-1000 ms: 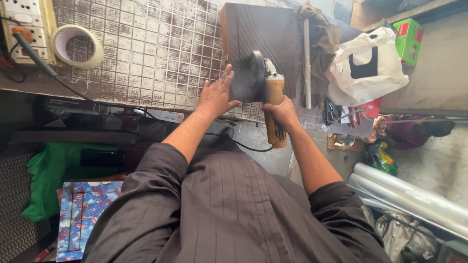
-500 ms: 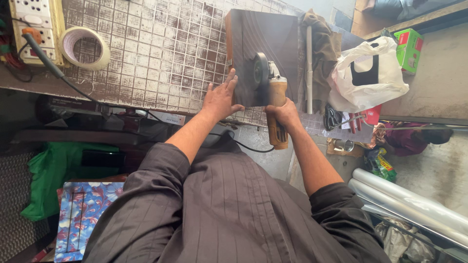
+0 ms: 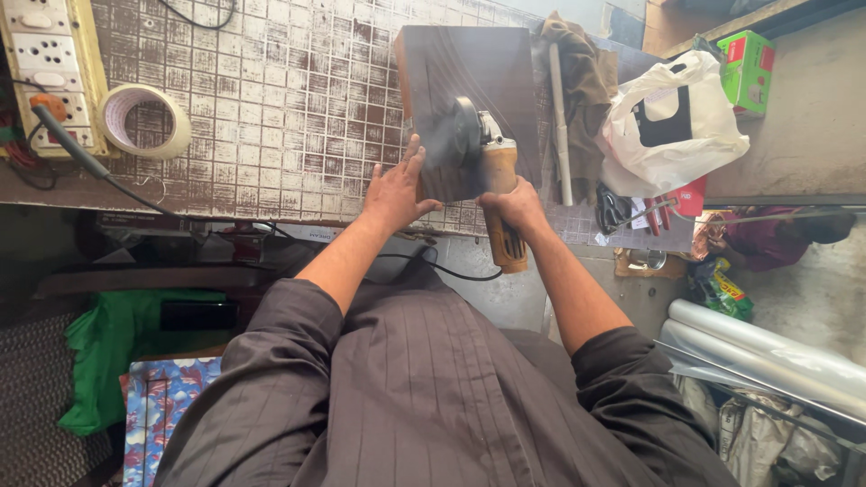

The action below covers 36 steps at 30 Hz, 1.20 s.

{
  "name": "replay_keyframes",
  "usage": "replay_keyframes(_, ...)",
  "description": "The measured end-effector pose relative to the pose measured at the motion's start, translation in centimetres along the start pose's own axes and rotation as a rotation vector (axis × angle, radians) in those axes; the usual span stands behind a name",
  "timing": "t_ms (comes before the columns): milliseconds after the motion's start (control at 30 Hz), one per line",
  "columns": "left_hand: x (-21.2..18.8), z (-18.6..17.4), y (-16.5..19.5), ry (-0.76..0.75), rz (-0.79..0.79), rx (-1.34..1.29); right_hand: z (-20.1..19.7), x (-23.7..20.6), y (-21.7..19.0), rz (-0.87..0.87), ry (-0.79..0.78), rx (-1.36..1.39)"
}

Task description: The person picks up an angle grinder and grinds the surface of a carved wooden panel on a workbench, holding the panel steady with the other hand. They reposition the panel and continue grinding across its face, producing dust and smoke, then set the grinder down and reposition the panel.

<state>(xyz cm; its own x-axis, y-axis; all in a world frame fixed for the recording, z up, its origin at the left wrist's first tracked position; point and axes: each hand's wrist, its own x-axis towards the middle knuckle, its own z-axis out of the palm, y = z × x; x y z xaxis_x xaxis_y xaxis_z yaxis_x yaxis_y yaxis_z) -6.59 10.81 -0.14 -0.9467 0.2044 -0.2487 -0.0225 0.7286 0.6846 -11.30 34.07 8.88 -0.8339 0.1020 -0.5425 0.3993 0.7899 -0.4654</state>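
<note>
Two hands busy | left hand (image 3: 394,191) fingers flat on board (image 3: 469,81) | right hand (image 3: 512,206) fingers gripping grinder (image 3: 478,149)

This is a small workshop. A worn workbench (image 3: 271,117) with a grid top fills the view. A power strip (image 3: 41,68) sits at its left edge beside a roll of tape (image 3: 144,120). An angle grinder (image 3: 478,167) rests on a dark wooden board (image 3: 469,68). Scissors (image 3: 612,209) lie near the right edge.
</note>
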Motion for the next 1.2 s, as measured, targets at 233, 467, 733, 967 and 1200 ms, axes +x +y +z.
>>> replay_keyframes(233, 0.1, 0.1, -0.1, 0.009, 0.009, 0.028, 0.1, 0.0, -0.2, 0.002, 0.007, 0.042)
replay_keyframes(467, 0.1, -0.1, 0.1, -0.025, -0.002, 0.039, -0.1, -0.4, -0.7, -0.015, -0.007, 0.084)
replay_keyframes(733, 0.3, 0.1, -0.2, -0.016, 0.005, 0.050, -0.2, -0.1, -1.0, 0.003, -0.020, 0.084)
replay_keyframes(967, 0.5, 0.6, -0.7, -0.006, 0.021, 0.084, 0.0, 0.7, -0.5, -0.007, -0.012, 0.082)
replay_keyframes(1200, 0.6, 0.7, -0.7, -0.011, 0.019, 0.089, 0.0, 0.6, -0.9, 0.003, -0.029, 0.149)
